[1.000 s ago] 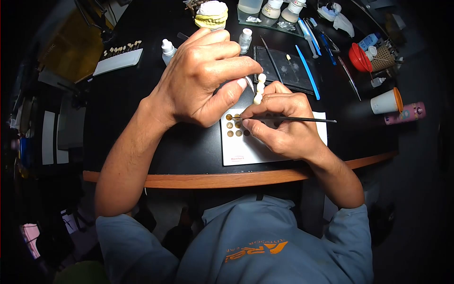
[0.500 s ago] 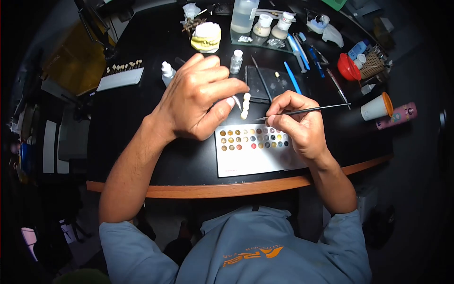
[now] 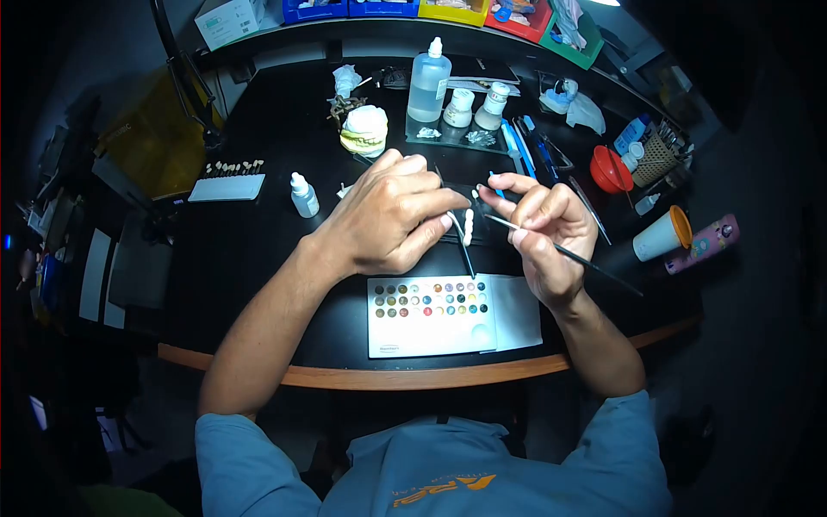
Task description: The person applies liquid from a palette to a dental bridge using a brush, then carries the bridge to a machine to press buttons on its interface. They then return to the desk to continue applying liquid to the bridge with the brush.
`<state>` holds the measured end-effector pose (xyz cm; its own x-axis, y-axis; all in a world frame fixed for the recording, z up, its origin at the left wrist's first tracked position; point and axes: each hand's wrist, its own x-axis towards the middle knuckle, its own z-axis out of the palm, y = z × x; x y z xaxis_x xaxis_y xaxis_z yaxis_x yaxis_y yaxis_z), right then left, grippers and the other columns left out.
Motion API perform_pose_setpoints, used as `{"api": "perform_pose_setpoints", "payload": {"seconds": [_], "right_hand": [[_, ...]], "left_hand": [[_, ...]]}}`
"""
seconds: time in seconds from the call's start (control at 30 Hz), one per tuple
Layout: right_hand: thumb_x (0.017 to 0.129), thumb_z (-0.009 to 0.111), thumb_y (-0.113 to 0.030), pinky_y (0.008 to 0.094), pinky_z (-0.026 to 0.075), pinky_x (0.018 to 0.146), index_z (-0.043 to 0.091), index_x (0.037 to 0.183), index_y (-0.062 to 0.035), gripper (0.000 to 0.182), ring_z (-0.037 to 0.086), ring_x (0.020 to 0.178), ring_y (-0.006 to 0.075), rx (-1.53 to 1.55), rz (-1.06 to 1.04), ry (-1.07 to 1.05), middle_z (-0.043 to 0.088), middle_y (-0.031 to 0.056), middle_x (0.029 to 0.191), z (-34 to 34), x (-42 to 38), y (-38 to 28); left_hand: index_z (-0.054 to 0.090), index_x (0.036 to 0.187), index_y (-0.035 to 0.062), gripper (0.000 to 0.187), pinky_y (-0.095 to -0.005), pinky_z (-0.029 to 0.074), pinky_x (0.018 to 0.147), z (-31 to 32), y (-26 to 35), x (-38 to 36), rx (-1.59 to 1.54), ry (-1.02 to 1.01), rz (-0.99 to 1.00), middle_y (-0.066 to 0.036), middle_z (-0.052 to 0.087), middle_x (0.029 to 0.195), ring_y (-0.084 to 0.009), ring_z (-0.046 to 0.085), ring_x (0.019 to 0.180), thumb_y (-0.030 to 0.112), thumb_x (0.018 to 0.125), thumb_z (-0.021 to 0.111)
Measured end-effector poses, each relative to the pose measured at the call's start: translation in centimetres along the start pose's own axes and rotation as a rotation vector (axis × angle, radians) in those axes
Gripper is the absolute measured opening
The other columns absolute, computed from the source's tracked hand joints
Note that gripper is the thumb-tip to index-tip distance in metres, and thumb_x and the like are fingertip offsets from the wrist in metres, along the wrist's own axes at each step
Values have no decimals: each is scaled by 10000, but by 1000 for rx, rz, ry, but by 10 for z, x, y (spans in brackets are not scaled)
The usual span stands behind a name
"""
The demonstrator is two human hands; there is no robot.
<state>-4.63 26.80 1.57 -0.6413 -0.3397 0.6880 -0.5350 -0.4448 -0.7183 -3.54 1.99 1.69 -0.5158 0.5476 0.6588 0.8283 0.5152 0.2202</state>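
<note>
My left hand [image 3: 392,207] pinches at a row of joined cream-white dental crowns [image 3: 468,227]. Whether a thin holder sits between finger and crowns cannot be made out. To the right, my right hand [image 3: 551,228] grips a slim dark paintbrush [image 3: 594,260] between thumb and fingers, its other fingers lifted and spread. The brush's tip points up and left, close to the crowns but apart from them. Below both hands lies a white palette [image 3: 413,336] with rows of coloured wells. Partly hidden behind the hands is a dark tray [image 3: 491,234] with a small loose tooth [image 3: 475,195].
A dropper bottle [image 3: 304,196] and a tooth shade rack [image 3: 226,188] stand left. Toward the back are a dental cast [image 3: 364,133], a large clear bottle [image 3: 428,86] and two jars. A red bowl [image 3: 610,170] and a white cup [image 3: 656,239] stand right.
The view has tilted upward, showing coloured bins at the back. My right hand's fingers have spread, and the brush has turned so its handle slopes down to the right. My left hand keeps hold of the crowns.
</note>
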Motion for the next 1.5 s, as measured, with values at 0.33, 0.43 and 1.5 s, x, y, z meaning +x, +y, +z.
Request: {"api": "perform_pose_setpoints", "payload": {"seconds": [0.33,0.43,1.5], "right_hand": [[715,645,109,571,567,1072,585,728,4,122,695,1207,399,4,37,-100,653,128,745,8,-16,0],[722,665,90,557,586,1044,593,716,9,108,701,1198,397,-75,-8,-165,664,125,732,4,-17,2],[680,706,47,496,616,972,601,697,-15,122,743,1092,366,-241,-102,-254,649,89,699,10,-12,-7]], "left_hand": [[827,1106,68,471,-388,323,727,8,6,-18,-41,-21,89,-32,539,673,-209,446,692,277,727,642],[829,1093,77,474,-389,315,723,7,8,-18,-45,-22,96,-25,515,676,-209,430,697,282,713,632],[815,998,61,391,-394,328,723,1,10,-18,-36,-57,109,-45,551,715,-226,447,705,274,716,648]]}}
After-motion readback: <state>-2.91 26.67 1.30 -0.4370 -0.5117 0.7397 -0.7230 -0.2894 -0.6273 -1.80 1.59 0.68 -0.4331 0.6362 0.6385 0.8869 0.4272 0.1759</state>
